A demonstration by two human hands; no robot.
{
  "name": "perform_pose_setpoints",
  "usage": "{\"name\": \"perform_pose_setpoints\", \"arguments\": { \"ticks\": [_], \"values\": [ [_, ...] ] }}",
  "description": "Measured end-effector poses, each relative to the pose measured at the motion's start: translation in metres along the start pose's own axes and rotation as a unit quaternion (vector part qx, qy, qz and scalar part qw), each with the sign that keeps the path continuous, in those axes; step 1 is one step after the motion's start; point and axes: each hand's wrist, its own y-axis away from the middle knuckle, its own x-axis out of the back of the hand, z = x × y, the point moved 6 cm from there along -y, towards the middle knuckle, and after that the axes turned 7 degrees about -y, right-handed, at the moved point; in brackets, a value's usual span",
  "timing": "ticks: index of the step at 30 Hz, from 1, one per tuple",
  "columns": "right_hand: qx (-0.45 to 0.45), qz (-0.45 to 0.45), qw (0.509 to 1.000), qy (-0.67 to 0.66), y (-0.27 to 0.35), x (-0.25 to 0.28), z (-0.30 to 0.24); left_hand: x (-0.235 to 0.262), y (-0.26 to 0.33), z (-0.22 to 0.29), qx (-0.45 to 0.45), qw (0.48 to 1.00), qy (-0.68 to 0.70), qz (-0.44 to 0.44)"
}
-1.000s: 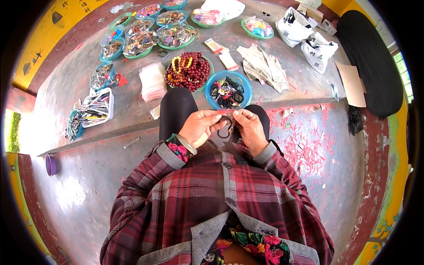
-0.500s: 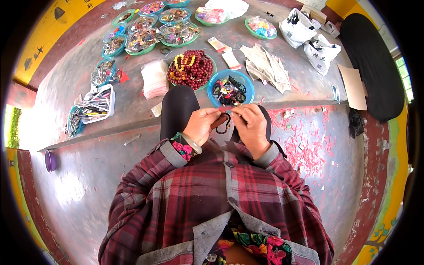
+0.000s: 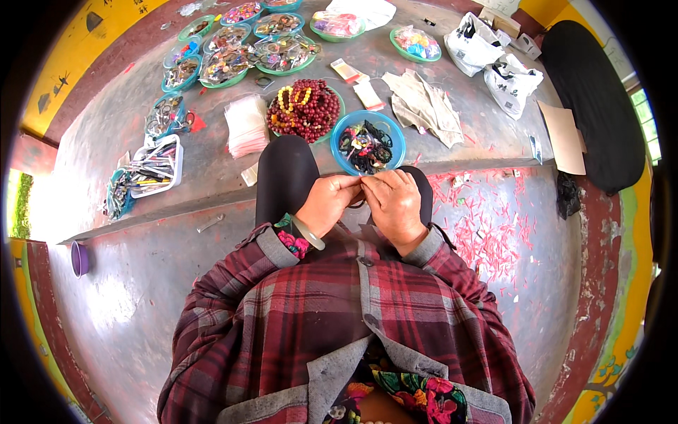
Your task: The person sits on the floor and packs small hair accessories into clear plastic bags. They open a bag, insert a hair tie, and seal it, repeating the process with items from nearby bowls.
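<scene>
My left hand (image 3: 325,203) and my right hand (image 3: 397,210) meet between my knees, fingertips pinched together. Both grip a black cord loop (image 3: 358,204); only a dark bit of it shows below the fingers, the rest being hidden. Just beyond the hands stands a blue bowl (image 3: 402,143) of black cords and small colourful pieces. To its left, strings of dark red beads (image 3: 321,116) with some yellow ones heap up in a green bowl. A stack of pale clear packets (image 3: 247,126) lies left of the beads.
Several bowls of packaged trinkets (image 3: 286,54) crowd the far left. A white tray of pens (image 3: 177,164) sits nearer. A beige cloth (image 3: 425,106) and white plastic bags (image 3: 513,85) lie right. Pink scraps (image 3: 487,233) litter the lower floor; a purple cup (image 3: 80,258) stands left.
My fingertips have drawn together, and my right hand has turned and shifted slightly left. The black loop that hung visibly between them is now mostly covered.
</scene>
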Motion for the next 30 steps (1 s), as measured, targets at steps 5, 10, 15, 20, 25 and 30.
{"name": "perform_pose_setpoints", "arguments": {
  "ticks": [5,10,15,20,25,30],
  "values": [
    [0.034,-0.015,0.998,0.048,0.001,-0.001,-0.005,0.002,0.001,0.003,-0.060,0.982,-0.180,0.021],
    [0.029,-0.020,0.998,0.052,0.002,-0.004,-0.006,-0.001,0.003,0.006,-0.127,0.958,-0.253,0.042],
    [0.001,-0.026,0.999,0.037,0.002,-0.004,-0.004,-0.002,0.004,0.008,-0.197,0.926,-0.315,0.065],
    [0.004,-0.015,1.000,0.024,0.004,-0.007,-0.001,-0.005,0.007,0.016,-0.214,0.907,-0.355,0.075],
    [-0.003,-0.028,1.000,0.013,0.003,-0.007,-0.001,-0.003,0.006,0.012,-0.213,0.906,-0.358,0.078],
    [-0.001,-0.028,0.999,0.026,0.002,-0.007,-0.004,-0.002,0.007,0.012,-0.220,0.902,-0.361,0.085]
  ]
}}
